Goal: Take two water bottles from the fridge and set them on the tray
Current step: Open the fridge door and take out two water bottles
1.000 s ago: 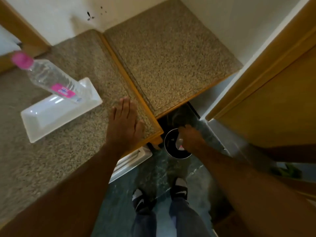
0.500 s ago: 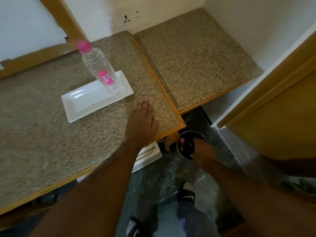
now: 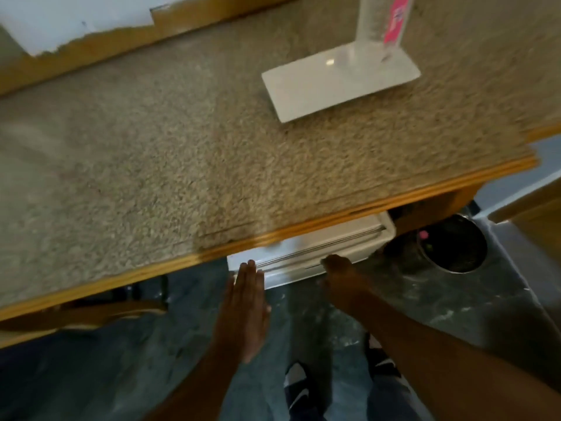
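Note:
One clear water bottle (image 3: 375,28) with a pink label stands upright on the right end of the white rectangular tray (image 3: 303,86), far right on the speckled counter. Its cap is cut off by the frame's top. Below the counter's front edge shows the top of the white fridge (image 3: 340,244). My left hand (image 3: 246,302) is flat, fingers together and straight, its fingertips just at the fridge's left front corner, holding nothing. My right hand (image 3: 338,273) rests against the fridge's front edge with fingers curled downward; motion blur hides whether it grips the door.
The speckled counter (image 3: 151,162) with a wooden edge fills the upper view. A round dark bin (image 3: 455,253) holding something pink stands on the floor right of the fridge. A wooden chair (image 3: 91,314) sits under the counter at left. My shoes (image 3: 299,387) are on the dark floor.
The view swung left and down. My left hand came off the counter down to the fridge's corner. My right hand moved from the bin to the fridge's front edge.

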A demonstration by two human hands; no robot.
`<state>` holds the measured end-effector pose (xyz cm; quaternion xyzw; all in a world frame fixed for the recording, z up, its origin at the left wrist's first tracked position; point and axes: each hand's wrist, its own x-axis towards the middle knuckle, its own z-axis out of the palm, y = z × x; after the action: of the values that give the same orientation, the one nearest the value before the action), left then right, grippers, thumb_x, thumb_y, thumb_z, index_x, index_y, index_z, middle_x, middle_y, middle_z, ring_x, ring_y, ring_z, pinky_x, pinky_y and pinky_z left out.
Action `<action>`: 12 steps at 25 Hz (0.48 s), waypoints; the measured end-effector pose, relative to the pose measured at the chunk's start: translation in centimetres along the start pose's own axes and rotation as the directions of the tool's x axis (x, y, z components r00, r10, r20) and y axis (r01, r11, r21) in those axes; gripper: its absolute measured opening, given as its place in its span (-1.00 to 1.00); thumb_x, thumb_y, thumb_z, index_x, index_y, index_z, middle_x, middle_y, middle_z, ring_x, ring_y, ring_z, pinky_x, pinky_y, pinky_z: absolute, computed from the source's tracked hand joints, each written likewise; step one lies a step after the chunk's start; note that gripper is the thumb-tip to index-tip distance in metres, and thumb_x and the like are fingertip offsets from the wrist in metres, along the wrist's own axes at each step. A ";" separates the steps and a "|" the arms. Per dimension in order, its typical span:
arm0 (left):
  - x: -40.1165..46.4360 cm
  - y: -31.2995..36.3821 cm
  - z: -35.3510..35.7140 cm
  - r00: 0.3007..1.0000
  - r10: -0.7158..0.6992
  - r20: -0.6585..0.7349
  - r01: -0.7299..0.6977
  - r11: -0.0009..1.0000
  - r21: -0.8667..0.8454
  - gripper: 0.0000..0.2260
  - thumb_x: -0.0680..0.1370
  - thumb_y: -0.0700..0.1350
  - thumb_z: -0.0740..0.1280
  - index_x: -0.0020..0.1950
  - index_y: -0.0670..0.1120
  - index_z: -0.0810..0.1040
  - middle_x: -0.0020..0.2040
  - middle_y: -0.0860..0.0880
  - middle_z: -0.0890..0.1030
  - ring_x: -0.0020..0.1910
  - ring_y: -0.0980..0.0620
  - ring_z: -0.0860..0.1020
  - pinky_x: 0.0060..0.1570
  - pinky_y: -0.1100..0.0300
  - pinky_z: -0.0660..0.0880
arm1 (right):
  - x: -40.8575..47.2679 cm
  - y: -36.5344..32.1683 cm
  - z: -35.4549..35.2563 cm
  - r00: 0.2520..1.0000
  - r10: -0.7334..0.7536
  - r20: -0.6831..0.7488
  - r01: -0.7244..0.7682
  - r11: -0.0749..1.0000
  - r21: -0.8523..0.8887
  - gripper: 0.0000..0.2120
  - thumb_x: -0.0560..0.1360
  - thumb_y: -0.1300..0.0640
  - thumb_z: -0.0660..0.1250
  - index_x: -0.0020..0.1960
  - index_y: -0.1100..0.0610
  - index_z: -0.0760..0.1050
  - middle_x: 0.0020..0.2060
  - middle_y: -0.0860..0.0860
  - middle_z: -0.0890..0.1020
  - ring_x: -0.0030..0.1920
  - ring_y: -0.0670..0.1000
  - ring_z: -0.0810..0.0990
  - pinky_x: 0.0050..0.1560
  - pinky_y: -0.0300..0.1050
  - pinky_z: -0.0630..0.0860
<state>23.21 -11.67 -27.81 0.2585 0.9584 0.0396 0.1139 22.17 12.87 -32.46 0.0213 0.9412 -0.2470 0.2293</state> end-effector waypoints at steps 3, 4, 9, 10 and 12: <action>2.8 -3.1 5.9 0.974 -0.187 0.129 0.193 0.980 -0.042 -0.44 0.61 0.02 0.09 0.52 -0.25 0.05 0.54 -0.29 0.06 0.53 -0.25 0.01 0.50 -0.01 -0.10 | 4.3 -0.7 3.6 0.995 -0.072 -0.069 0.068 0.996 -0.052 -0.46 0.50 0.06 0.31 0.38 0.31 0.32 0.37 0.32 0.38 0.36 0.31 0.35 0.39 0.16 0.29; 3.7 -4.2 8.0 0.965 -0.202 0.166 0.213 0.976 -0.050 -0.45 0.62 0.02 0.08 0.52 -0.25 0.06 0.54 -0.29 0.10 0.53 -0.23 0.06 0.50 -0.02 -0.03 | 5.7 -0.6 4.7 0.997 -0.053 -0.056 0.050 0.997 -0.052 -0.48 0.52 0.02 0.26 0.38 0.27 0.32 0.37 0.28 0.39 0.37 0.26 0.33 0.40 0.10 0.28; 6.0 -6.3 13.2 0.971 -0.179 0.157 0.176 0.984 0.034 -0.45 0.59 0.09 0.10 0.46 -0.23 0.22 0.40 -0.29 0.37 0.36 -0.26 0.33 0.35 -0.08 0.27 | 8.8 0.5 7.7 0.988 -0.118 -0.103 0.097 0.976 -0.194 -0.61 0.51 0.02 0.23 0.23 0.24 0.43 0.24 0.24 0.46 0.20 0.27 0.41 0.17 0.13 0.43; 6.3 -6.3 13.7 0.972 -0.197 0.128 0.192 0.980 0.049 -0.44 0.58 0.11 0.11 0.44 -0.23 0.25 0.36 -0.28 0.40 0.30 -0.27 0.35 0.30 -0.10 0.31 | 9.0 0.6 8.1 0.984 -0.130 -0.125 0.099 0.969 -0.227 -0.63 0.50 0.03 0.24 0.21 0.23 0.45 0.20 0.24 0.48 0.15 0.28 0.42 0.11 0.13 0.45; 6.9 -6.1 14.2 0.973 -0.216 0.083 0.209 0.974 0.085 -0.42 0.55 0.16 0.11 0.40 -0.23 0.28 0.27 -0.25 0.43 0.20 -0.27 0.38 0.18 -0.10 0.36 | 9.3 0.5 8.4 0.978 -0.137 -0.157 0.086 0.953 -0.291 -0.64 0.48 0.03 0.24 0.18 0.22 0.45 0.14 0.23 0.49 0.10 0.28 0.43 0.05 0.11 0.43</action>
<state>17.78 -13.23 -43.79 0.1604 0.9752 -0.0210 0.1513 17.46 8.70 -43.29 -0.0434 0.9831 -0.1196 0.1319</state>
